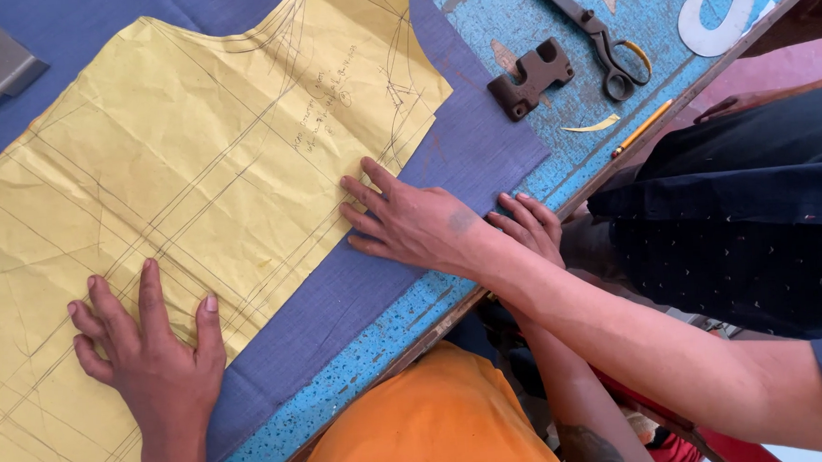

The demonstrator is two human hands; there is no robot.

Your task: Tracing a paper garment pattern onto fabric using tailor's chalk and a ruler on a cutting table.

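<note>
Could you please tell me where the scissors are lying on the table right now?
In the head view the scissors lie at the top right on the bare blue table, just right of the dark brown block and left of the white curved ruler.

Tools on the blue desk
Scissors lie near a dark metal block — a pencil, a white curve ruler and a yellow paper sliver nearby.
</note>
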